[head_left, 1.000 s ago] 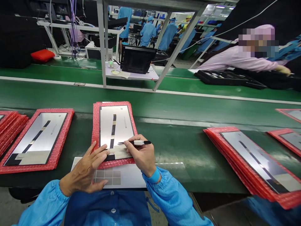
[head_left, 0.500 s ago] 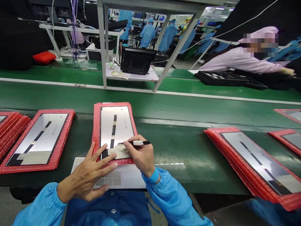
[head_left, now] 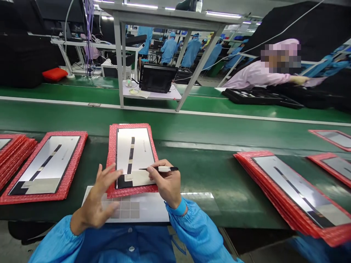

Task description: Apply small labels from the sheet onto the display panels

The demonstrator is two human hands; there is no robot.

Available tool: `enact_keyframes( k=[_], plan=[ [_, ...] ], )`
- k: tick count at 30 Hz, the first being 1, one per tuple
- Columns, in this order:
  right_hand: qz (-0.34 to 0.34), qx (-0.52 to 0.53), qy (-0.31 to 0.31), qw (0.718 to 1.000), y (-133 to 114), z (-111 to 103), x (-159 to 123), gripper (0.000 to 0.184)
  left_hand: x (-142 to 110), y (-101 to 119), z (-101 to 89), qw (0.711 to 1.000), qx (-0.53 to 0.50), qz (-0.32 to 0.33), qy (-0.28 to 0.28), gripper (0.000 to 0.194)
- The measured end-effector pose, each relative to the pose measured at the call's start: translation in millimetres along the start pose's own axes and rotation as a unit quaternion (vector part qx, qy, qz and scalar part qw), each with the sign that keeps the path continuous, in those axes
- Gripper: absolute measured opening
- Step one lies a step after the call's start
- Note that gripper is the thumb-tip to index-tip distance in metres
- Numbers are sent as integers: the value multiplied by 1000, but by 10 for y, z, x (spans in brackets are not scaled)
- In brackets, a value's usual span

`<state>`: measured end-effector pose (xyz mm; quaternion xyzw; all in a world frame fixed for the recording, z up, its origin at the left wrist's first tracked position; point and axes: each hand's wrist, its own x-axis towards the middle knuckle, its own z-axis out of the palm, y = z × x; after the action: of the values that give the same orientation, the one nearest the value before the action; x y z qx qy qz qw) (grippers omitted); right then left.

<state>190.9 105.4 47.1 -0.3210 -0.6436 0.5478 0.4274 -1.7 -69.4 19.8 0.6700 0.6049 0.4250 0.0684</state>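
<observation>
A silver-backed display panel [head_left: 142, 157] with a dark ribbon cable [head_left: 131, 155] down its middle lies on red bubble wrap [head_left: 111, 160] in front of me. A beige strip [head_left: 142, 178] covers much of its near end, beside a black corner. My right hand [head_left: 167, 179] pinches tweezers [head_left: 166, 169] with a white and black grip, their thin tip pointing left just above the beige strip. At the panel's near-left corner my left hand [head_left: 98, 199] is raised, fingers spread and slightly blurred, with nothing in it. Beneath the wrap's near edge is a white sheet with grey squares [head_left: 130, 208].
Another panel [head_left: 51, 157] on red wrap lies to the left, beside a red stack [head_left: 18, 159]. To the right is a stack of wrapped panels [head_left: 290, 190]. A metal frame [head_left: 120, 65] holds a black monitor [head_left: 157, 78]. Across the bench a co-worker [head_left: 252, 75] reaches over black trays.
My left hand has lifted off the panel's near end and drawn back to the left. The right hand keeps the tweezers in nearly the same spot. The view has tilted slightly upward.
</observation>
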Motion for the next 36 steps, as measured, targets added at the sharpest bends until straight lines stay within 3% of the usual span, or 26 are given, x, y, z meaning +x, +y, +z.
enact_keyframes(
  k=[2, 4, 6, 9, 13, 15, 29, 36],
  plan=[
    [-38, -5, 31, 999, 1, -85, -7, 21, -2, -75, -7, 992, 7, -83, 94, 45],
    [-75, -6, 60, 995, 32, -188, -15, 24, 3, -150, -4, 971, 0, -186, 150, 35],
    [-103, -18, 87, 991, 87, -292, -32, 27, 20, -206, 4, 947, -41, -269, 168, 38],
    [-125, -96, 86, 984, 171, -404, -86, 24, 74, -245, 14, 922, -108, -336, 160, 45],
    [-175, -221, 20, 959, 246, -443, -180, 7, 167, -253, 9, 915, -124, -358, 143, 43],
    [-214, -253, 3, 944, 278, -443, -209, 8, 205, -254, 0, 915, -108, -360, 145, 41],
    [-330, -285, -66, 897, 260, -436, -245, 15, 318, -255, -37, 922, -80, -367, 90, 42],
    [-372, -320, -109, 864, 298, -432, -230, 17, 388, -198, -75, 924, -75, -365, 88, 45]
  ],
)
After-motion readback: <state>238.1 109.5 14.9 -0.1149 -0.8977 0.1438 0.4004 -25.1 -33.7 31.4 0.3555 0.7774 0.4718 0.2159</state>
